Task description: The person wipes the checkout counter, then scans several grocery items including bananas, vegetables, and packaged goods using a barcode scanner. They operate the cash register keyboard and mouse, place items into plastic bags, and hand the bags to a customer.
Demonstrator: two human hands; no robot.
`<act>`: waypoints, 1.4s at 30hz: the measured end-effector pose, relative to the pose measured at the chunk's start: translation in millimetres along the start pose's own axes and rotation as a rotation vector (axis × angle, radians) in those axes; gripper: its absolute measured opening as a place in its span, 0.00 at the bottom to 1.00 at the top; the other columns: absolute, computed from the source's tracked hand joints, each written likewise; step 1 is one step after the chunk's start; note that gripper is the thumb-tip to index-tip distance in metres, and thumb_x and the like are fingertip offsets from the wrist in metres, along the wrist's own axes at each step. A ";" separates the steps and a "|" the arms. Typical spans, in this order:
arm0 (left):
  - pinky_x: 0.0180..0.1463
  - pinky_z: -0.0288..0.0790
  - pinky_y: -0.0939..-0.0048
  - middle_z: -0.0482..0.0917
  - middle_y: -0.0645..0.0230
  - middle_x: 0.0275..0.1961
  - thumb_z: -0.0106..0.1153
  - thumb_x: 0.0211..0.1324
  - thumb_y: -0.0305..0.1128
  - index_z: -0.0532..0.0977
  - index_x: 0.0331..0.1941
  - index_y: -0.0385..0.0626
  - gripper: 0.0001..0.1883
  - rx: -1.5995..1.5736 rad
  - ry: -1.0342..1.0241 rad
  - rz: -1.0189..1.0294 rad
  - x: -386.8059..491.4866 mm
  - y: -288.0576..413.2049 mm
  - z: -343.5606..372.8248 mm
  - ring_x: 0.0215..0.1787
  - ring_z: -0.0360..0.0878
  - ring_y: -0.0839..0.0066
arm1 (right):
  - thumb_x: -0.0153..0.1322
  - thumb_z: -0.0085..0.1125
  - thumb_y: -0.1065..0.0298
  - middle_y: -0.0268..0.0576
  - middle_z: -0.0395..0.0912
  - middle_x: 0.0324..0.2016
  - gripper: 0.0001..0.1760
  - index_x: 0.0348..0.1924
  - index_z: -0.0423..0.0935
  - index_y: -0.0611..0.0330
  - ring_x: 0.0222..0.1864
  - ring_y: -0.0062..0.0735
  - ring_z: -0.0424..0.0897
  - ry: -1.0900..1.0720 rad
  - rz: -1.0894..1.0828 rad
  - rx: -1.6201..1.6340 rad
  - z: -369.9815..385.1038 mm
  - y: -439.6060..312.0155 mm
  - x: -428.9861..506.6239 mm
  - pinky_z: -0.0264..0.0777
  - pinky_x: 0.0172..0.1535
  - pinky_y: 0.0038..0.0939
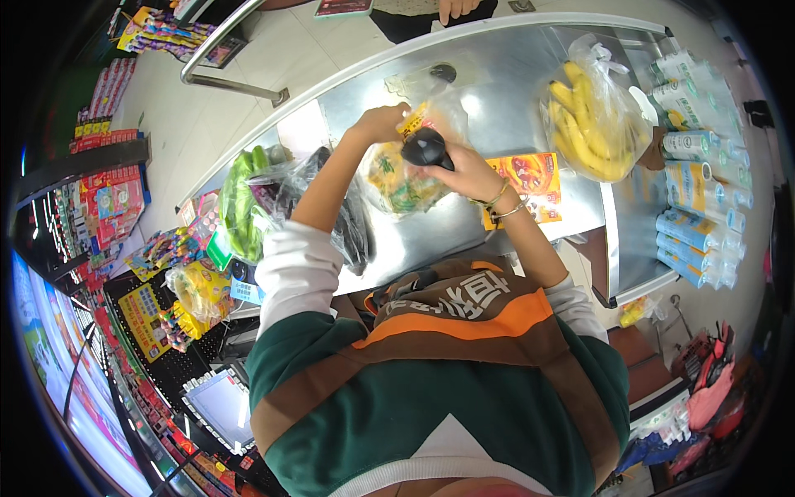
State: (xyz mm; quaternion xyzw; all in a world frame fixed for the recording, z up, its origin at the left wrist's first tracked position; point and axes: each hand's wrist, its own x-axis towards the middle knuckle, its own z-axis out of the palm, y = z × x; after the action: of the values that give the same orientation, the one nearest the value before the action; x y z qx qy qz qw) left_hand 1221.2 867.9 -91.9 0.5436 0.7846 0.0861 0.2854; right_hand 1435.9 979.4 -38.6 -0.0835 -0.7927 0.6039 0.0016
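Observation:
My right hand (475,174) grips a black handheld barcode scanner (424,148). The scanner's head is over a clear plastic bag of food (397,180), whose contents I cannot make out. With my left hand (380,123) I hold the upper part of this bag, near its yellow label (412,122). Left of it, partly behind my left forearm, are a bag of dark eggplants (351,233) and a bag of long green vegetables (243,211). An orange food packet (528,186) lies flat beside my right wrist.
A tied bag of bananas (587,124) sits on the metal counter (497,105) to the right. Several bottle packs (699,180) line its right end. A metal rail (236,84) stands beyond the counter's far edge, where another person's hand (456,9) shows. A screen (220,407) is at lower left.

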 end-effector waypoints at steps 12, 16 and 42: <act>0.73 0.45 0.47 0.62 0.60 0.64 0.74 0.31 0.40 0.58 0.66 0.49 0.53 0.322 0.142 -0.029 -170.0 80.5 101.4 0.70 0.55 0.58 | 0.65 0.62 0.57 0.54 0.80 0.31 0.27 0.52 0.69 0.64 0.35 0.51 0.82 0.028 0.098 -0.073 -4.0 -21.1 -88.6 0.74 0.39 0.36; 0.74 0.43 0.50 0.61 0.66 0.67 0.65 0.40 0.35 0.66 0.61 0.49 0.37 0.389 0.038 0.067 -181.9 93.9 129.4 0.71 0.54 0.62 | 0.66 0.61 0.60 0.52 0.81 0.35 0.32 0.59 0.65 0.64 0.33 0.41 0.82 -0.108 -0.021 0.139 10.7 -43.3 -58.3 0.74 0.39 0.33; 0.68 0.54 0.53 0.61 0.63 0.69 0.52 0.55 0.36 0.70 0.58 0.45 0.25 0.454 0.548 -0.220 -206.2 110.2 228.3 0.68 0.60 0.67 | 0.68 0.60 0.57 0.40 0.77 0.19 0.22 0.46 0.70 0.66 0.13 0.23 0.74 -0.137 0.402 0.062 81.5 -4.7 -119.6 0.68 0.19 0.23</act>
State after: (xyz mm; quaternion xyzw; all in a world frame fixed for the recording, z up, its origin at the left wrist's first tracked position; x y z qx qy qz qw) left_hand 1484.1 685.3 -157.5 0.4621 0.8848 0.0208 -0.0557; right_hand 1544.8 884.2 -44.4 -0.1987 -0.7394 0.6203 -0.1703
